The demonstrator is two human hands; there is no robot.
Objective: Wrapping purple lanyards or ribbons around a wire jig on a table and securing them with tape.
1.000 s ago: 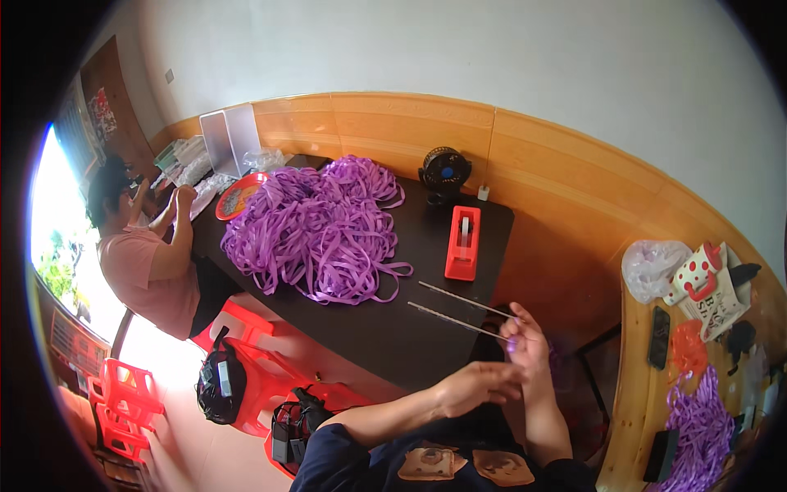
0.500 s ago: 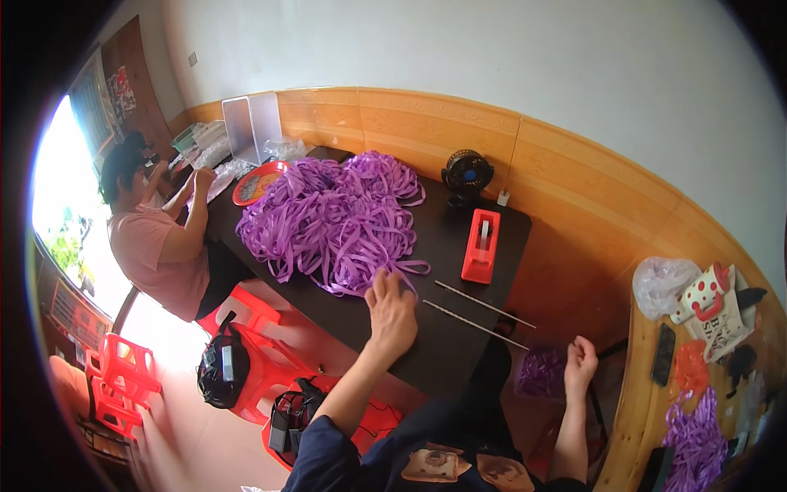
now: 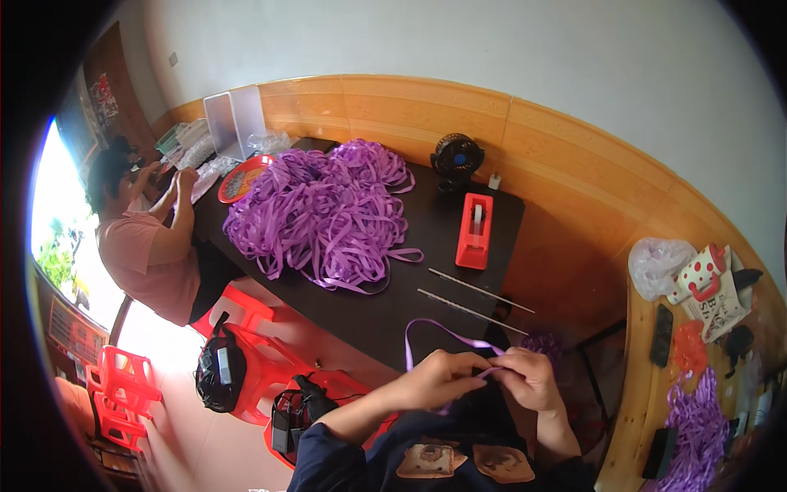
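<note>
My left hand (image 3: 443, 378) and my right hand (image 3: 527, 378) meet at the table's near edge, fingers pinched on one purple ribbon (image 3: 436, 322). The ribbon loops up from between my hands over the dark tabletop. A big tangled heap of purple ribbons (image 3: 324, 213) covers the middle of the table (image 3: 373, 316). Two thin patterned rods (image 3: 475, 312) lie side by side just beyond my hands, their near ends jutting past the table edge. More purple ribbon (image 3: 541, 344) shows low behind my right hand, partly hidden.
A red tape dispenser (image 3: 474, 234) and a black fan (image 3: 457, 160) stand at the right. A red tray (image 3: 244, 179) sits behind the heap. Red stools (image 3: 262, 361) hold black bags at the left. A co-worker (image 3: 152, 246) sits beyond. A wooden bench (image 3: 635, 394) is on my right.
My left hand has left the heap and come back towards me with a ribbon. My right hand has moved left and up to meet it, and both now grip the ribbon.
</note>
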